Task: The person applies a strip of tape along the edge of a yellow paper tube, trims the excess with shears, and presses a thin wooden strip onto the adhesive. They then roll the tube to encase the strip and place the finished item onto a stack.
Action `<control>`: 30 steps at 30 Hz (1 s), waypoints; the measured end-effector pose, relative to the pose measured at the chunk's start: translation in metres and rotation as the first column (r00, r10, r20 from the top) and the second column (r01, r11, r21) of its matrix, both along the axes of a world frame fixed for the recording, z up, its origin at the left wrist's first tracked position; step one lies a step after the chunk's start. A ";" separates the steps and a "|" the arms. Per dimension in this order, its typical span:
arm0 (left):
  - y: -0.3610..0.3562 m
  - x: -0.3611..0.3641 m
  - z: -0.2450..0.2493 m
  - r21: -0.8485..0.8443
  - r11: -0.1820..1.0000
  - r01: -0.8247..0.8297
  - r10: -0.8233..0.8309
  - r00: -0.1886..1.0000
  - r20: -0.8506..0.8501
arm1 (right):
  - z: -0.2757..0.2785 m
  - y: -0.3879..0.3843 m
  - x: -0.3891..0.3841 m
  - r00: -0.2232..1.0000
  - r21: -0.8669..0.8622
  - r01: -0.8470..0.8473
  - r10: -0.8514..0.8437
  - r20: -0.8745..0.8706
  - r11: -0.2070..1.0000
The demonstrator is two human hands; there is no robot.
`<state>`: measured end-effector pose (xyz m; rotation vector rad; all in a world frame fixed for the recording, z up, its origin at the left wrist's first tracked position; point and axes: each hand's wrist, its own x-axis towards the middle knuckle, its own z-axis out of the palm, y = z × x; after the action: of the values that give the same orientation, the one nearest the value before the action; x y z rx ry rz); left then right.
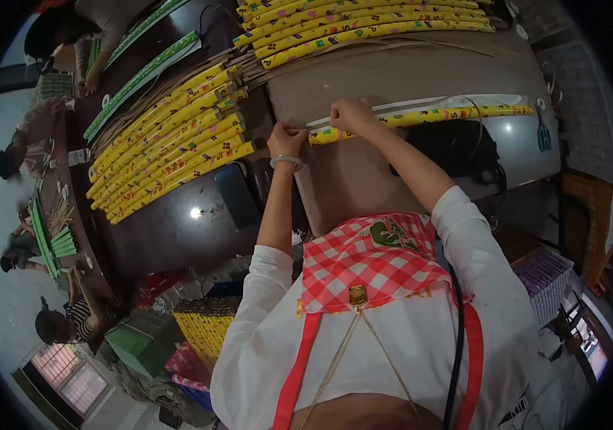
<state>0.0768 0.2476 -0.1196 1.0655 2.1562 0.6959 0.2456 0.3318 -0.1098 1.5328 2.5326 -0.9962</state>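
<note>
A long yellow printed paper roll (421, 117) lies across the table in front of me, with a narrow white strip (457, 102) along its far side. My left hand (287, 140), with a bracelet at the wrist, is closed in a pinch beside the left ends of roll and strip. What its fingertips hold is too small to tell. My right hand (353, 117) is curled closed over the strip and roll, near their left end; its fingers hide whatever is in them.
Several yellow rolls (177, 143) lie side by side at left, and more yellow rolls (371, 29) at the back. A phone (237, 195) rests left of my forearm. Near my right arm are a black bag (453, 147) and scissors (543, 132). Other people work at left.
</note>
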 end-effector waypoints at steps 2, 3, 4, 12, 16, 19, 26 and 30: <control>-0.001 0.000 -0.001 0.008 1.000 0.005 -0.005 1.000 -0.006 | 0.002 -0.001 -0.003 0.999 0.005 0.018 -0.018 0.042 1.000; -0.001 0.000 -0.002 0.010 1.000 0.005 -0.005 1.000 0.014 | 0.002 -0.001 -0.004 0.996 0.015 0.041 -0.042 0.084 0.999; 0.000 -0.001 -0.002 0.015 1.000 0.004 -0.005 0.999 0.034 | 0.000 0.002 -0.002 0.996 0.015 0.034 -0.035 0.084 0.999; -0.002 0.004 0.011 -0.037 0.999 -0.023 0.025 0.999 0.030 | 0.004 0.034 0.085 0.957 -0.058 0.246 -0.233 0.171 0.968; -0.003 0.004 0.010 0.000 1.000 -0.025 0.025 1.000 0.016 | 0.002 0.045 0.138 0.927 -0.012 0.318 -0.308 0.213 0.948; -0.004 0.008 0.015 0.027 0.999 -0.027 0.026 0.999 0.025 | -0.006 0.051 0.161 0.895 0.173 0.300 -0.339 0.289 0.938; -0.005 0.004 0.008 0.049 0.997 0.052 -0.044 0.985 -0.164 | 0.036 -0.013 0.136 0.956 0.376 0.280 -0.291 -0.027 0.883; -0.012 0.001 0.005 0.101 0.991 0.088 -0.060 0.965 -0.255 | 0.047 -0.050 0.127 0.976 0.480 0.216 -0.175 -0.130 0.850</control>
<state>0.0780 0.2361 -0.1148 1.3498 2.2972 0.6845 0.3723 0.2820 -0.0633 1.9376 2.8902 -0.4326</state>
